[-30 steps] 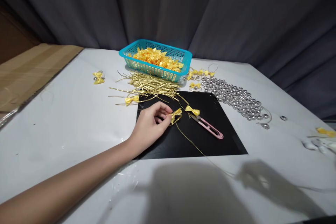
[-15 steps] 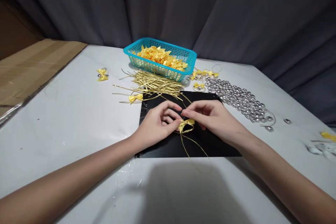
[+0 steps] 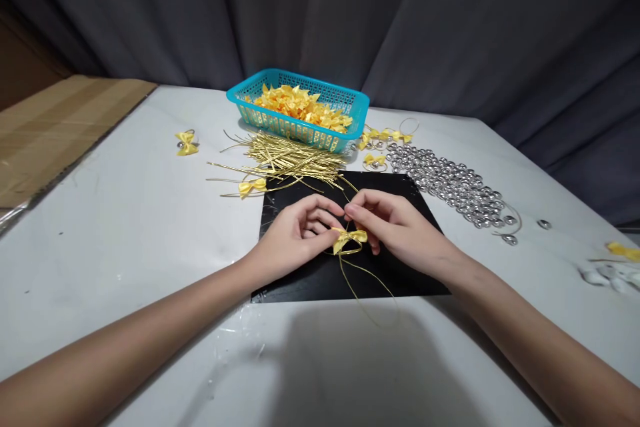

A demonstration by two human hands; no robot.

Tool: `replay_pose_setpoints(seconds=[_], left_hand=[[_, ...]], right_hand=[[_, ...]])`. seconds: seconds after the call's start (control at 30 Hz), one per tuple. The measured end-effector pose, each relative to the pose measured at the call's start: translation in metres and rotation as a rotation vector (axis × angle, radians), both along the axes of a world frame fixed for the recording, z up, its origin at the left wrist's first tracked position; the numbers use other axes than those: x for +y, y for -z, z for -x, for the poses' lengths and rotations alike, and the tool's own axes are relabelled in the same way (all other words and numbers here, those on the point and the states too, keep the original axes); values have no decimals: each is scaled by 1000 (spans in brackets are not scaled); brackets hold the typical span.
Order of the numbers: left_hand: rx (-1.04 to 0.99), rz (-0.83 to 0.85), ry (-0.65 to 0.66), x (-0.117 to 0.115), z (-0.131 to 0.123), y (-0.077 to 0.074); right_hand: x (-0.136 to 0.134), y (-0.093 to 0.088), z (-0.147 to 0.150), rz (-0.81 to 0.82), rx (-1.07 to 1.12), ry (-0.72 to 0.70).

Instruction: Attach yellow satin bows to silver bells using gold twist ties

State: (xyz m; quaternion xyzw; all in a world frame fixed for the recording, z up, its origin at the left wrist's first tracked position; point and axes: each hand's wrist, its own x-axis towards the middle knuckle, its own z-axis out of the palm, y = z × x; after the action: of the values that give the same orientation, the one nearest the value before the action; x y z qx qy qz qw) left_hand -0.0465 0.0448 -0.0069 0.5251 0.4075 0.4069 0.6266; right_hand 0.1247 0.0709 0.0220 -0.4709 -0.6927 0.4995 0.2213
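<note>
Over a black mat [image 3: 300, 283], my left hand [image 3: 299, 230] pinches the left side of a yellow ribbon bow [image 3: 350, 237] between thumb and fingers. Thin gold cord [image 3: 356, 278] loops around the bow, and two loose ends trail down toward the table's front. My right hand [image 3: 395, 223] is closed at the fingertips on a strand of the gold cord just above the bow. The fingertips of both hands nearly meet there. Part of the bow's left side lies behind my left thumb.
Behind the mat lies a pile of gold cords [image 3: 293, 159], before a blue basket [image 3: 357, 117] of yellow bows. Silver teardrop beads [image 3: 445, 183] spread to the right. Single bows with cord lie left [image 3: 187, 143] and right [image 3: 375, 161]. Cardboard [image 3: 65, 127] borders the table's left.
The whole view has shifted slightly, so things sit a little further left. Both hands keep nearly the same pose around the bow and cord.
</note>
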Motion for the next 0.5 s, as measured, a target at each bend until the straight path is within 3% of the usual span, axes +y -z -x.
replay_pose_setpoints(seconds=[0.13,0.5], left_hand=[[-4,13,-4,1,0,-1],[-63,163,-42,2,-4,-3]], right_hand=[[-2,3,1,57,30,2],[-5,0,0,21,119,-13]])
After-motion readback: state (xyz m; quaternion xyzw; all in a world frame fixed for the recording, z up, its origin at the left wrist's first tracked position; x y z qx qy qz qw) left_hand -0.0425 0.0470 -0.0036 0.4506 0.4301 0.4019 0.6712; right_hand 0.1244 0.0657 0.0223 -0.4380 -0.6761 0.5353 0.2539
